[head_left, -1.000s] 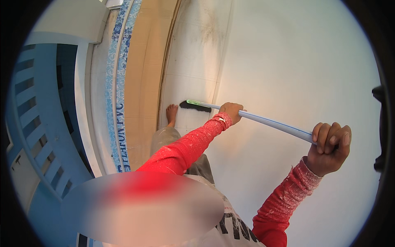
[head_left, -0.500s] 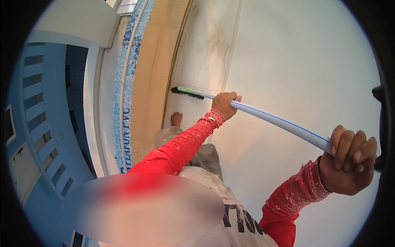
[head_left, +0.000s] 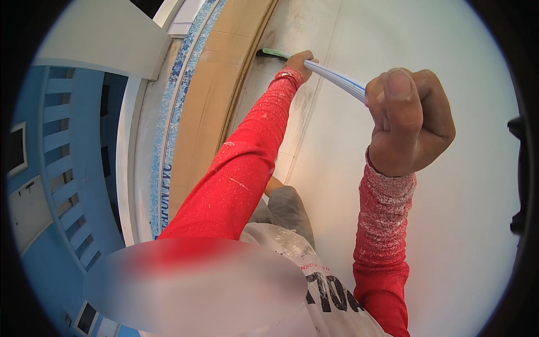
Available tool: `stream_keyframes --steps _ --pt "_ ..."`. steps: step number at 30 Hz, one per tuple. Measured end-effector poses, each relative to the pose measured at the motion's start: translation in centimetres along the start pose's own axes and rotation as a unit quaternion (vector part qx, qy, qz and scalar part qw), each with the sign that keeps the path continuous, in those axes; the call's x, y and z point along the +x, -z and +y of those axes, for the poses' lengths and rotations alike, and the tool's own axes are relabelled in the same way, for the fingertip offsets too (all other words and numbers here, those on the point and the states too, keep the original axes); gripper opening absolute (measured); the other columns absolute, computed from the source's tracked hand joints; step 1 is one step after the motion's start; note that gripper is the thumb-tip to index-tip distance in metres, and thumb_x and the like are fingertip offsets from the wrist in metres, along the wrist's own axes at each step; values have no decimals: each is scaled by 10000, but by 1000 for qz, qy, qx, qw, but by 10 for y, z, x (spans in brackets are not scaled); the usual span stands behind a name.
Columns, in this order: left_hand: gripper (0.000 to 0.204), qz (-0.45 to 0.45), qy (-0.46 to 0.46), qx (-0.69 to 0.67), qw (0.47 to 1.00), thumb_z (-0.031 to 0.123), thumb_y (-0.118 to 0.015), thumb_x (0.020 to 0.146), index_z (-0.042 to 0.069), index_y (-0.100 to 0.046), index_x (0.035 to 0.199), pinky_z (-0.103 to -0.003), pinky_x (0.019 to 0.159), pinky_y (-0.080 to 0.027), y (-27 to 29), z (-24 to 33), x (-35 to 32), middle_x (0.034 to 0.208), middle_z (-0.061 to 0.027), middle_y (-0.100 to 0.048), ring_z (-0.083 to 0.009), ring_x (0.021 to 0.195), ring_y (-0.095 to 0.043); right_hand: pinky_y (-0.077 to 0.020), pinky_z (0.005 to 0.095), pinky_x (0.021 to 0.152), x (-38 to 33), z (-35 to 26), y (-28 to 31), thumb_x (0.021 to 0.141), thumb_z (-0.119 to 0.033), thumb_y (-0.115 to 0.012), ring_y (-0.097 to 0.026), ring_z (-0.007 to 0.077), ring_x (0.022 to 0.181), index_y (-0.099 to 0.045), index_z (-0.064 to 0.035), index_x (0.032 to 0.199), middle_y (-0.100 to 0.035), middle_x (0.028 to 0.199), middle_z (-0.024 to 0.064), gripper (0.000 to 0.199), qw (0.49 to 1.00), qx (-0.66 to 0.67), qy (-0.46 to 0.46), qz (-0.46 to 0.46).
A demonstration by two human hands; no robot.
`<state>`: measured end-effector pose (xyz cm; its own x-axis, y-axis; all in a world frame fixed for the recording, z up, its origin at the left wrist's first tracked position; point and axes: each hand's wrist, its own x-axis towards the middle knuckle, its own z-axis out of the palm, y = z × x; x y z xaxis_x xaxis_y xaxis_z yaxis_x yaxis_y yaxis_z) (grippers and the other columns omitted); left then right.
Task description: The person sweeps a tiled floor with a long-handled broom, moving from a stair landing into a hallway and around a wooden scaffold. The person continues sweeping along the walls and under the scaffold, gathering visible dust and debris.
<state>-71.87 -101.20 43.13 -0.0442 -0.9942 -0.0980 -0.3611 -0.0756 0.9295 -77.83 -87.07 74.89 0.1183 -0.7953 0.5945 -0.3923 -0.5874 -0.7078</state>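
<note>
A broom with a white-and-blue striped handle (head_left: 337,77) stretches between my two hands. My left hand (head_left: 300,64) is wrapped around the lower handle, close to the green-topped broom head (head_left: 275,53) with dark bristles. The head rests on the pale tiled floor, beside the edge of a long brown cardboard box. Nearer to me and to the right, my right hand (head_left: 410,121) is closed around the upper end of the handle, its thumb on top. Fingers hide that end of the handle. Both red sleeves carry white dust.
The long cardboard box (head_left: 205,84) runs along the left of the floor strip, with a blue-and-white patterned package (head_left: 182,84) beside it. Farther left are a white ledge and a blue slatted structure (head_left: 59,151). A broad white surface (head_left: 449,236) extends on the right.
The broom head has moved away from me along the cardboard box, with my left arm stretching farther out. My right hand has come up and to the left, still gripping the handle.
</note>
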Motion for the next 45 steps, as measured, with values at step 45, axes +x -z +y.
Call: stream_keyframes --steps 45 --pt "214 -158 -52 12 986 277 -600 909 92 -628 806 -445 747 -516 -80 85 281 810 -131 -658 -345 806 -643 -361 309 515 318 229 75 950 -270 -500 -319 88 416 -510 -63 803 -350 547 -16 254 986 132 -56 -79"
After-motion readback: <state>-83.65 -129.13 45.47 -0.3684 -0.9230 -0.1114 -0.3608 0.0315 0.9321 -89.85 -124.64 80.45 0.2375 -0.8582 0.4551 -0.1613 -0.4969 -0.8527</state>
